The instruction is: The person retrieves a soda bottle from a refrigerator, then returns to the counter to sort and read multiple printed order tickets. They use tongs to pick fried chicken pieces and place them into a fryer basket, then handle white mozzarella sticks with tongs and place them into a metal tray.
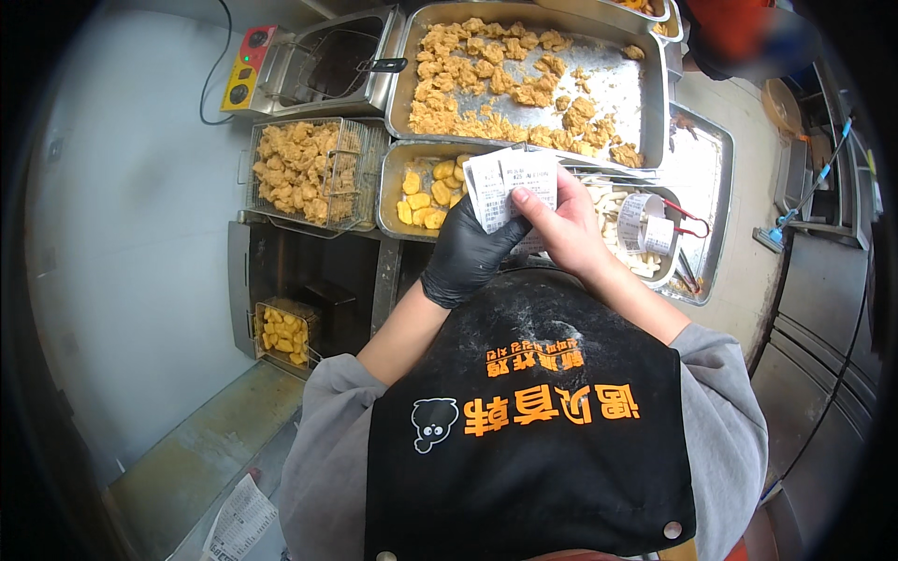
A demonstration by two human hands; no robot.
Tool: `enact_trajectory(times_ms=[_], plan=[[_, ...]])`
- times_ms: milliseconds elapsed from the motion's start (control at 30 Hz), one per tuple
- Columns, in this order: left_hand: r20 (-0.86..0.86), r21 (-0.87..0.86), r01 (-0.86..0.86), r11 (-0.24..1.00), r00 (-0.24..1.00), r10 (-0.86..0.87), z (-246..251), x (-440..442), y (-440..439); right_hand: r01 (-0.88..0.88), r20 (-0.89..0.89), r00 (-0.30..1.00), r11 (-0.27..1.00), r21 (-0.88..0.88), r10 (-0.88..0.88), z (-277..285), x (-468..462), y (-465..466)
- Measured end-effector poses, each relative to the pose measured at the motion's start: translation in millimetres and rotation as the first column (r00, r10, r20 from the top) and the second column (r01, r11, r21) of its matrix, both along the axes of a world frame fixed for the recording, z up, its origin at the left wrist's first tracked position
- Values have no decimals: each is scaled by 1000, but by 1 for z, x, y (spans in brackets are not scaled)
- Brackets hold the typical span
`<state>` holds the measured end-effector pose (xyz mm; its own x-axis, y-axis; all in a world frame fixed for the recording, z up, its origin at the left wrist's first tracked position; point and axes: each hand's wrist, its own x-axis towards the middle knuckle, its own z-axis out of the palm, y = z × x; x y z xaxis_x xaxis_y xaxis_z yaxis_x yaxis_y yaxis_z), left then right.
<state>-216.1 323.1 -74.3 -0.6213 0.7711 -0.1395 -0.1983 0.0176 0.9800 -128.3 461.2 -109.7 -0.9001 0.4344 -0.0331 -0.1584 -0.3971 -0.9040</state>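
Observation:
Several printed paper receipts (530, 175) are fanned out before my chest, bearing writing. My left hand (468, 245), in a black glove, grips their left and lower side. My bare right hand (572, 221) holds the right side, thumb pressed on the front slip. Behind the papers stands a metal tray of yellow nugget-like pieces (424, 200), partly covered by my left hand and the slips. Right of my right hand, a metal pan (670, 270) holds white stick-shaped pieces (607, 203), with more paper slips (642, 224) lying over it.
A large tray (596, 45) of fried battered pieces lies at the back. Left of it are an electric fryer (330, 63) and a wire basket (305, 172) heaped with fried pieces. Another basket of yellow pieces (284, 329) sits lower left. Tongs (687, 270) lie right; an orange blurred shape (729, 28) is upper right.

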Motion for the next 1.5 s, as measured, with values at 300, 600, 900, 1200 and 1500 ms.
enact_trajectory(times_ms=[300, 600, 900, 1200, 1500], plan=[[-188, -105, -8, 994, 982, -12, -18, -6, -9, -132, 43, 990, 990, -45, 134, 1, -1, 4], [89, -144, 120, 982, 990, -108, -31, -1, -6, 136, 91, 988, 983, -122, -126, -16, 13, 8], [103, -131, 208, 969, 975, -196, -27, 0, 5, 241, -33, 965, 927, -288, -261, -38, 47, 31], [264, -70, -130, 989, 954, 144, -17, -6, -7, 247, 320, 833, 822, 514, -451, -91, 77, 87], [217, -2, -138, 990, 967, 135, -9, -16, -36, -114, 475, 731, 599, 793, -490, -104, 72, 75]])
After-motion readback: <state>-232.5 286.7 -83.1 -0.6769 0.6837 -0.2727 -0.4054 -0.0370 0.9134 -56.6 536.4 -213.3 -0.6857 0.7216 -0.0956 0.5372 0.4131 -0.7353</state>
